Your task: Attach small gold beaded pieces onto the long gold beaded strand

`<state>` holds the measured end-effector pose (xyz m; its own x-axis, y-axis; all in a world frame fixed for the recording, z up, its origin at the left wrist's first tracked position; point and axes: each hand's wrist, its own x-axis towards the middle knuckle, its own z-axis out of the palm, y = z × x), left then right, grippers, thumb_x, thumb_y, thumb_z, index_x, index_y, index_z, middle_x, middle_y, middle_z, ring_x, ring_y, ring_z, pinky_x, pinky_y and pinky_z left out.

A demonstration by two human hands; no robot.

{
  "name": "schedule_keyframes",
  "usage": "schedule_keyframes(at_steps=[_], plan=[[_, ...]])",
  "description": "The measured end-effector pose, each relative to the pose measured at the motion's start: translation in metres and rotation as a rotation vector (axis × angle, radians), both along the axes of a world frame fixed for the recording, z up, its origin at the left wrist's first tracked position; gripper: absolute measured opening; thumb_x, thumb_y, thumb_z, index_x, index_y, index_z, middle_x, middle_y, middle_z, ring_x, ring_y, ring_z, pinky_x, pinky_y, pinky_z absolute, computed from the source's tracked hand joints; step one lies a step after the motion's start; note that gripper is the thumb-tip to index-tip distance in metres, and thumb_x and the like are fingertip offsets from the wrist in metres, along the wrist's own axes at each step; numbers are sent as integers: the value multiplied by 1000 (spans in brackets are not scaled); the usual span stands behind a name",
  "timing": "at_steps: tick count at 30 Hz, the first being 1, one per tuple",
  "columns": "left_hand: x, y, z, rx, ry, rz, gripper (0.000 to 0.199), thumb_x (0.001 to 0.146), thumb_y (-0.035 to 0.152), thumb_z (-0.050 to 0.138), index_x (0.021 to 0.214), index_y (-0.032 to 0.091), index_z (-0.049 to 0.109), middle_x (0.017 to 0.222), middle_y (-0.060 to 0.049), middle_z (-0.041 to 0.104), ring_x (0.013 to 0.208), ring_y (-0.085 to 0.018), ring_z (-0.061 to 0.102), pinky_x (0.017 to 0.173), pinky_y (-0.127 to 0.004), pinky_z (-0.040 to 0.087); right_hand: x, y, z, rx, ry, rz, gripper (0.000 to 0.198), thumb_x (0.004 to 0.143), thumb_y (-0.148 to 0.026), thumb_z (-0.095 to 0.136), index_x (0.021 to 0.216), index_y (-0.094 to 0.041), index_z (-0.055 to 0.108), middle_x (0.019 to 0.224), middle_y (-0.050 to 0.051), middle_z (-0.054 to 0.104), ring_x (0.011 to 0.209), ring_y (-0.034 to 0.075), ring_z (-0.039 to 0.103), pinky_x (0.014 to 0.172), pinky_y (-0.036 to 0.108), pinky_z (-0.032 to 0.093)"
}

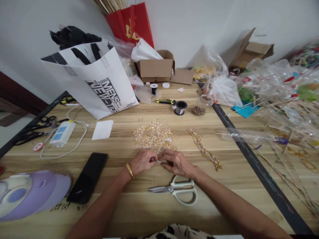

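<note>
My left hand (144,161) and my right hand (176,162) meet fingertip to fingertip just in front of a loose pile of gold and clear beads (155,134). Both are closed in a pinch around a small beaded piece (159,162), largely covered by the fingers. Fine, pale thread seems to hang below it. Scissors with white handles (184,191) lie closer to me, blades pointing left. Right of the pile rests a bundle of gold and clear beaded strands (205,149).
A black phone (87,177) and a purple-and-white device (37,194) lie left, near a power strip (62,133). Behind the pile are a wire spool (180,108), a cutter knife (164,101) and a bead jar (201,105). A white paper bag (99,79) stands back left; plastic bags (223,89) crowd the right.
</note>
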<state>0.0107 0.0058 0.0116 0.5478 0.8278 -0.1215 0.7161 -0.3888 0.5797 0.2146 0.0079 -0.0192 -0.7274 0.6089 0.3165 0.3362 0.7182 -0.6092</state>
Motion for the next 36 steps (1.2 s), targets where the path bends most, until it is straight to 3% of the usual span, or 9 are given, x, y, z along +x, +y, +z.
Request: schedule_keyframes(at_steps=[12,17,26,36], plan=[[-6,3,2,81,42,43,13,72,7,54,75,17,63,71,0,56,68,-13,51,63,-22,36,0,-1,2,-15,7,-20,12,84,-15,53,93,-18,61,91,6,62,76,15,60,67,25,48],[-3,2,1,120,-43,57,12,76,8,55,75,17,64,74,-2,58,74,-15,53,68,-24,39,0,-1,4,-77,72,-44,12,88,-18,49,88,-17,61,85,6,61,71,14,57,63,24,46],[7,-2,-6,96,-25,-86,9,78,20,62,84,17,68,84,-6,63,85,-19,55,78,-29,41,1,5,1,-196,231,-154,22,92,-26,44,80,-16,60,75,4,58,69,14,54,63,26,43],[10,-4,-10,114,-3,-44,7,79,22,62,78,16,66,79,-4,62,79,-18,55,73,-28,40,2,6,-5,-247,245,-237,23,90,-30,47,79,-16,61,71,3,57,63,13,50,56,24,38]])
